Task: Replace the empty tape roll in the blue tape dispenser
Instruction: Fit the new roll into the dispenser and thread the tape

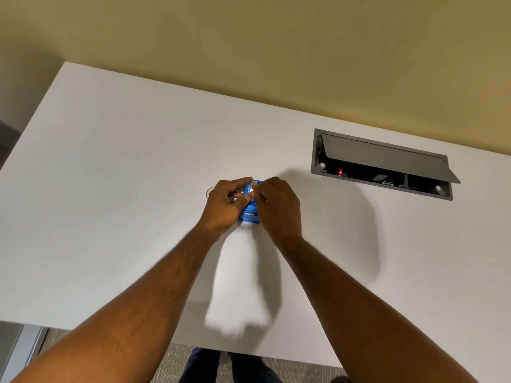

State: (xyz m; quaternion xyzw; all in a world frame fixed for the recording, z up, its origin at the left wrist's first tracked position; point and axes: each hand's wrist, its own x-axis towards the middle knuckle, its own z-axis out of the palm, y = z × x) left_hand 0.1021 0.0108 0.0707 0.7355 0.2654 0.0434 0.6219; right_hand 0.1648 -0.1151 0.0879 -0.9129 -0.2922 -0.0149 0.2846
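The dispenser [250, 212] stands on the white table [110, 167], about mid-table, between the two hands. Its near end shows a slot and is uncovered; its far end is largely hidden by fingers.

The left hand [225, 204] is at the dispenser's left side, fingers curled, thumb and forefinger pinched on a small pale piece at the dispenser's top. Whether that piece is tape or a roll core cannot be told. The right hand [278, 208] is at the right side, fingers bent inward, tips meeting the same pale piece from the right. Both hands are closed in a pinch at the upper far part of the dispenser; the blue body lies below and nearer than the pinch point.

A thin clear ring [209, 191] lies flat on the table just left of the left hand, partly hidden by it.

To the far right, well apart from the hands, a grey cable box [381, 164] is set into the table with its lid raised; a red light shows inside.
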